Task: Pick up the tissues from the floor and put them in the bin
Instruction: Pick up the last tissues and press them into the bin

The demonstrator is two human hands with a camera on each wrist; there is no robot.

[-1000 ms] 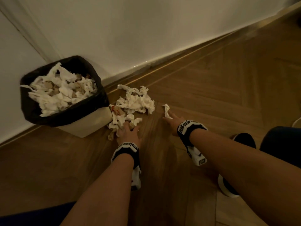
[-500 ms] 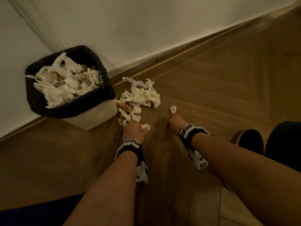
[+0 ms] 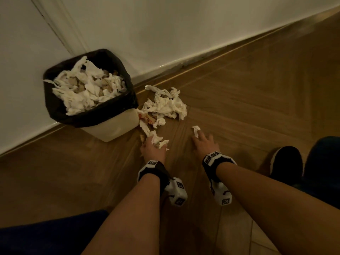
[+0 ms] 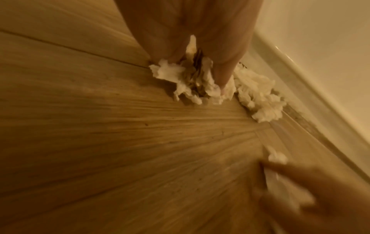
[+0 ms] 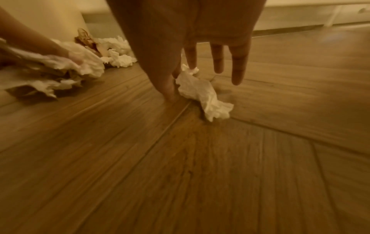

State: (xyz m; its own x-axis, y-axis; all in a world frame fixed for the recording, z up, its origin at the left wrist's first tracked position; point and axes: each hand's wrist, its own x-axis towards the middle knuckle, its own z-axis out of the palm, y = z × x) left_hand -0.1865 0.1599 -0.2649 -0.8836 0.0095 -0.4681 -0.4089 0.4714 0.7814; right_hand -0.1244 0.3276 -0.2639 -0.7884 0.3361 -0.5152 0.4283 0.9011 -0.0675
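Observation:
A white bin [image 3: 114, 126] with a black liner stands by the wall, heaped with crumpled tissues [image 3: 86, 91]. A pile of white tissues [image 3: 165, 105] lies on the wooden floor just right of it. My left hand [image 3: 154, 142] grips a clump of tissues [image 4: 188, 82] at the near end of that pile, low on the floor. My right hand [image 3: 199, 137] is to its right. Its thumb and forefinger pinch a small separate tissue [image 5: 202, 93], which touches the floor, while the other fingers [image 5: 238, 66] stay straight.
A white wall with a skirting board [image 3: 184, 63] runs behind the bin and pile. My black shoe [image 3: 287, 162] is on the floor at the right, and dark blue trouser cloth [image 3: 46, 234] shows at the lower left. Bare wooden floor [image 3: 257, 89] stretches to the right.
My left hand has closed on a clump and drawn it back from the pile toward me. My right hand has taken the small tissue, and its other fingers have spread.

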